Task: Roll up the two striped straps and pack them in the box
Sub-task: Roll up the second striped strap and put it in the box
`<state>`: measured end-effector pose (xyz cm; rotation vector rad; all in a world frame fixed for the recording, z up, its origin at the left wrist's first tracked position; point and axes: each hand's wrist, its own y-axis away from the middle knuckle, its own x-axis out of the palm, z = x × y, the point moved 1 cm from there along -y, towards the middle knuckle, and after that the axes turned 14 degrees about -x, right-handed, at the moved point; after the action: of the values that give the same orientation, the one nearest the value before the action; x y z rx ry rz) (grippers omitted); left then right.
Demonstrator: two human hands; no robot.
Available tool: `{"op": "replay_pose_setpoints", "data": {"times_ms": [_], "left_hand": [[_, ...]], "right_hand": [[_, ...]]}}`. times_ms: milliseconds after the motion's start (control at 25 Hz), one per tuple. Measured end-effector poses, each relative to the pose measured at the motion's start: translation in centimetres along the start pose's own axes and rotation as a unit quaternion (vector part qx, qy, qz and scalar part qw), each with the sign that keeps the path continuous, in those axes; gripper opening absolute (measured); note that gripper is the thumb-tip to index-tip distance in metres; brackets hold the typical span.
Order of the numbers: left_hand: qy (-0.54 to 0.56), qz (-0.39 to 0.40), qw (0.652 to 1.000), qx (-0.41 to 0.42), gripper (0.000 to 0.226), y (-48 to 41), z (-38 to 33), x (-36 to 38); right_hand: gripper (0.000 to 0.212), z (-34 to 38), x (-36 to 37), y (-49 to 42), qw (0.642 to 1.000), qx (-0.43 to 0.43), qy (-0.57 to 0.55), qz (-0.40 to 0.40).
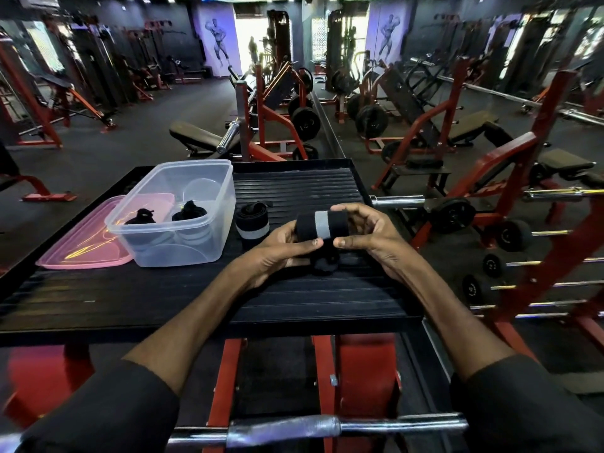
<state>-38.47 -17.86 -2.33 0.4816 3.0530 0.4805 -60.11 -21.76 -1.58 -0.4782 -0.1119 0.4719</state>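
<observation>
Left hand [281,246] and right hand [369,237] hold one rolled strap [322,225] between them, just above the table and right of its centre. Left: fingers curled round the roll's left end, thumb lying across the front. Right: index finger on top and thumb underneath, pinching the right end, other fingers loosely bent behind. The roll is black with one grey stripe round its middle, axis lying left-right; a loose black tail [325,261] hangs from it down to the table top. Dark sleeves [108,410] are pushed up both forearms. Now left to right: a pink lid [81,240] lies flat at the table's left edge, with yellow streaks on it, too blurred to read as print or reflection. Its right edge meets the clear plastic box [176,246], which is open and upright, with two small black bundles [189,210] side by side inside; no markings legible on the box. Just beside the box's right wall stands the second strap [251,228], rolled, on end on the table, grey stripe low, loose black end on top; whether it touches the box I cannot tell. Both sit on a black ribbed table [163,299] with a raised rim. Right of the table are a chrome bar [397,201] and a rack of black dumbbells [513,235] on a red frame. On the far wall are two purple bodybuilder posters [217,37], with no text I can read.
</observation>
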Motion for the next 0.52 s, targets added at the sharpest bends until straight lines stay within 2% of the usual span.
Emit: {"op": "replay_pose_setpoints", "data": {"times_ms": [120,240,400,520], "left_hand": [[-0.023,-0.064,0.996,0.054,0.057,-0.2,0.2,-0.2],[-0.079,-0.095,0.987,0.104,0.063,-0.4,0.2,-0.2],[-0.125,-0.119,0.974,0.145,0.069,-0.6,0.0,0.0],[-0.188,-0.127,0.957,0.182,0.069,-0.9,0.2,0.1]], "right_hand": [[0.065,0.4,-0.1,-0.2,0.994,0.072,-0.073,0.028],[0.057,0.5,-0.4,-0.6,0.975,0.15,-0.155,0.046],[0.055,-0.1,0.0,-0.8,0.974,0.202,-0.097,0.032],[0.053,-0.6,0.0,-0.6,0.977,0.194,-0.071,0.044]]}}
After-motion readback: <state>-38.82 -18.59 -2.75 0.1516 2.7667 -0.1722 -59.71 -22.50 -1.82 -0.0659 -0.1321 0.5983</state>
